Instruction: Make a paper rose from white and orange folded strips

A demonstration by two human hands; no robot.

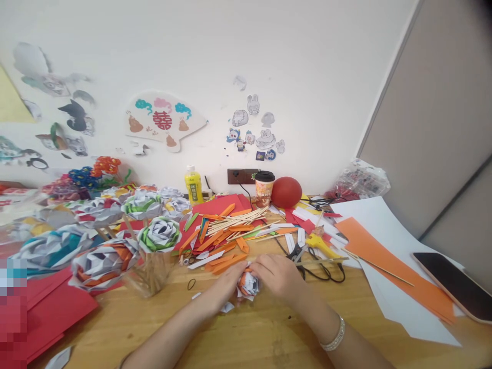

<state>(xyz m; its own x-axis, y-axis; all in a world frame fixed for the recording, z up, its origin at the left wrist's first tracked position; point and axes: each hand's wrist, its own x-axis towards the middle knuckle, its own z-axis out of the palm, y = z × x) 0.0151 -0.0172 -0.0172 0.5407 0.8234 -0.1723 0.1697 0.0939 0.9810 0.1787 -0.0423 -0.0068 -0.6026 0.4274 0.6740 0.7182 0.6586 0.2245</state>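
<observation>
Both my hands meet over a small folded paper flower (248, 283), white with orange and dark print, resting on the wooden table (269, 333). My left hand (226, 286) curls its fingers around the flower's left side. My right hand (279, 274) closes its fingers over the flower's right and top; a pale bracelet sits on that wrist. Part of the flower is hidden under my fingers.
Finished paper flowers (159, 233) on sticks stand in a clear cup (151, 277) at left. Orange strips (225, 256), wooden skewers (240, 221), scissors (295, 252), a yellow glue gun (321, 245) lie behind my hands. A phone (457, 284) lies on orange paper (392, 266) at right. A bottle, a cup and a red ball stand by the wall.
</observation>
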